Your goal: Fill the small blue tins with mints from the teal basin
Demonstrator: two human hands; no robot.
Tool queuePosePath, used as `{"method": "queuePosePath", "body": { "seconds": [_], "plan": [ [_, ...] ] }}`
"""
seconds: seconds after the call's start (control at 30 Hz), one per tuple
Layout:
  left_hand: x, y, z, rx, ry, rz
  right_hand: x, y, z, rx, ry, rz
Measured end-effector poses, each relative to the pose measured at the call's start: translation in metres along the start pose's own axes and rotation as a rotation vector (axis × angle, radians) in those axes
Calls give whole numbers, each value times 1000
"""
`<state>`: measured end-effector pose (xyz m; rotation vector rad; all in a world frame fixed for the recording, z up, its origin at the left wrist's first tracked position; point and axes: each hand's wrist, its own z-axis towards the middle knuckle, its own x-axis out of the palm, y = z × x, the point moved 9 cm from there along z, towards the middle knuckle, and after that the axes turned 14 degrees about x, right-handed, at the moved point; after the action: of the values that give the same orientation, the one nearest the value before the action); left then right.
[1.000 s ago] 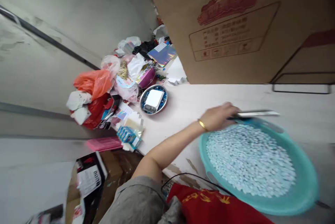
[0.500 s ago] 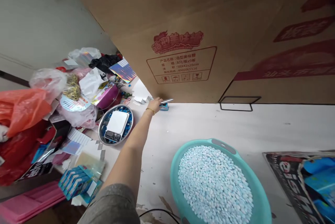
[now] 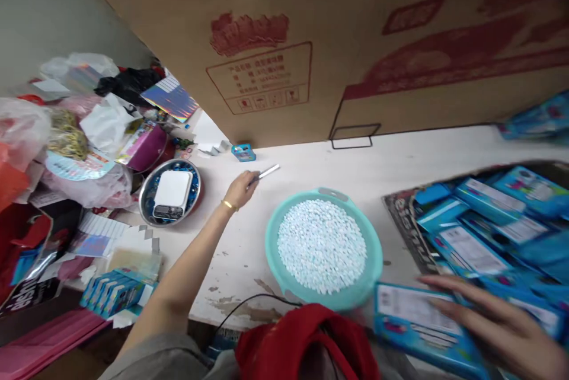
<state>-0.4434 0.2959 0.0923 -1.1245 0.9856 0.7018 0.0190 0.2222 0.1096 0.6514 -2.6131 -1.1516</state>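
Note:
My left hand (image 3: 242, 189) is closed around a slim silvery stick-like tool (image 3: 269, 171), whose tip points right above the white table. Left of this hand, a metal bowl (image 3: 143, 202) of blue pieces carries a white digital scale (image 3: 172, 189). A small blue box (image 3: 243, 153) stands by the big carton. At the lower right my right hand (image 3: 502, 323), slightly blurred, has its fingers over a blue printed box (image 3: 418, 338) and appears to hold it; the thumb is hidden. Between the hands, a teal basin (image 3: 272, 243) holds pale blue pellets (image 3: 322, 246).
A large cardboard carton (image 3: 267, 83) walls off the back. On the right, many blue boxes (image 3: 475, 249) fill an open carton (image 3: 400, 214). Plastic bags (image 3: 106, 125) and packaging crowd the left. A black cable (image 3: 249, 303) crosses the front edge, near red cloth (image 3: 306, 338).
My left hand has drawn back from the small blue box by the carton, carrying the silvery tool. The view has swung right, and my right hand with a blue box has come into sight.

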Motion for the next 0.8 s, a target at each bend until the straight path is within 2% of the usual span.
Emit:
{"method": "queuePosePath", "body": {
  "seconds": [0.03, 0.07, 0.13, 0.17, 0.23, 0.3, 0.4, 0.47, 0.63, 0.7, 0.8],
  "plan": [
    [16, -30, -14, 50, 80, -63, 15, -15, -2, 118, 55, -37],
    [33, -58, -29, 82, 166, -105, 37, -29, -5, 222, 187, -25],
    [61, -103, -59, 84, 320, -91, 73, -37, -17, 280, 448, 182],
    [72, -117, -71, 55, 375, -39, 87, -36, -24, 274, 575, 292],
    [87, -132, -85, -33, 443, 112, 101, -35, -38, 259, 740, 400],
    [94, -136, -86, -116, 471, 266, 104, -40, -44, 261, 766, 344],
    [105, -134, -70, -171, 473, 389, 99, -48, -38, 228, 658, 228],
    [117, -134, -58, -163, 463, 357, 90, -51, -26, 179, 514, 234],
    [167, -148, -40, -46, 476, 188, 48, -76, 14, 103, 9, 465],
    [187, -161, -35, 20, 485, 113, 36, -88, 27, 74, -128, 580],
    [211, -181, -27, 88, 482, 3, 23, -96, 41, 16, -237, 660]
  ]
}}
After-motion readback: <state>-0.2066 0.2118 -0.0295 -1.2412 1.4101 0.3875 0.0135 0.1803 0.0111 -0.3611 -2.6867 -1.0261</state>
